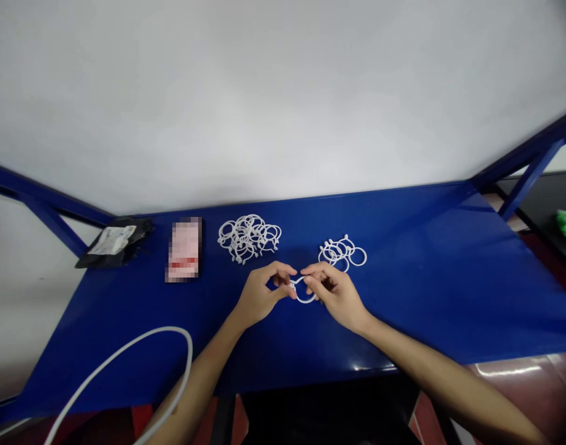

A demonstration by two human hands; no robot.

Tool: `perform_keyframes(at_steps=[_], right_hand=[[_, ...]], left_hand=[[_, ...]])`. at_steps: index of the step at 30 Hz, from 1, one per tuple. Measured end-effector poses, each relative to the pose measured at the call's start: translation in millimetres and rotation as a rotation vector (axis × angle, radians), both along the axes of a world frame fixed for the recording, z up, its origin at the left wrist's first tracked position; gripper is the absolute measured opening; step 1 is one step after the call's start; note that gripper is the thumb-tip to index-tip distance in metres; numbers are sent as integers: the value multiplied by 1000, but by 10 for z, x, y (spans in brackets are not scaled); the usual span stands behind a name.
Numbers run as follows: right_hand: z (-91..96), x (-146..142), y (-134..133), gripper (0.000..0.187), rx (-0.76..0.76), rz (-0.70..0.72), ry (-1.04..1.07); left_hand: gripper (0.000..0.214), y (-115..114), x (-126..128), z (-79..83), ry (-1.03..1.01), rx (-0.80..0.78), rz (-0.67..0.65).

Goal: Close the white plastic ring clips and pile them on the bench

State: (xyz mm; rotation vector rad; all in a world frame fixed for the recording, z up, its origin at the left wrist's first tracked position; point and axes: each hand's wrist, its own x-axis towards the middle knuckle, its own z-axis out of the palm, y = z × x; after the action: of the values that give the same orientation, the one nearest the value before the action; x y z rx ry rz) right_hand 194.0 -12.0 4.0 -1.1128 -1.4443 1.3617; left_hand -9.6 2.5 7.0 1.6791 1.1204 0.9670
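Between my two hands is a white plastic ring (pixel 306 301), like a curtain ring, held just above the blue table. My left hand (pixel 263 290) pinches its clasp end between thumb and fingers. On the other side my right hand (pixel 335 290) grips the ring's upper right part, with the fingertips partly hiding it. Beyond my left hand lies a tangled pile of white rings (pixel 249 235) with small knobs on them. A smaller group of similar rings (pixel 341 252) rests beyond my right hand.
A blurred pink, phone-shaped item (pixel 185 250) and a black plastic bag with a white label (pixel 114 241) lie at the left on the blue table (pixel 431 259). A white cable (pixel 120 352) loops over the near left. Blue metal braces (pixel 528 179) stand at both ends.
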Motion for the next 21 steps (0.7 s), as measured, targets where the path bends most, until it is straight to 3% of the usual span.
perform_keyframes(at_steps=[7, 14, 18, 21], right_hand=[[-1, 31, -12, 20, 78, 54, -39], [85, 85, -15, 13, 282, 157, -157], [119, 90, 31, 12, 399, 98, -234], [112, 188, 134, 13, 529, 19, -378]], left_hand=[[30, -15, 0, 4, 37, 10, 23], [35, -41, 6, -19, 64, 66, -2], [32, 16, -23, -44, 175, 204, 49], [26, 86, -77, -76, 425, 419, 159]])
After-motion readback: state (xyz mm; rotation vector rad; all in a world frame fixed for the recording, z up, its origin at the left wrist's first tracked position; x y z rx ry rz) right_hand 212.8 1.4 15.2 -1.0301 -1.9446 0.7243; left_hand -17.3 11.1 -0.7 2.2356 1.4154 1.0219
